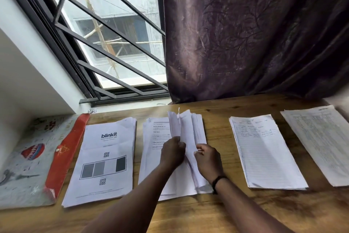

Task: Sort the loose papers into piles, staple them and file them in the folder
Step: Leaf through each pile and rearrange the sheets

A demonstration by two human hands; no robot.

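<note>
Four paper piles lie in a row on the wooden table (217,212). My left hand (172,152) pinches a raised sheet (174,125) of the middle pile (151,149), lifting it off the printed page below. My right hand (206,157) grips the bundle of sheets (196,128) on that pile's right side. Left of it lies the pile with the "blinkit" page (105,159) on top. A lined handwritten pile (264,149) and a printed table pile (321,142) lie to the right. The folder (28,159), with a red flap (64,155), lies at the far left.
A barred window (105,40) rises behind the table on the left, and a dark purple curtain (255,34) hangs to the table's back edge. A white wall ledge (28,74) borders the folder's far side. No stapler is in view.
</note>
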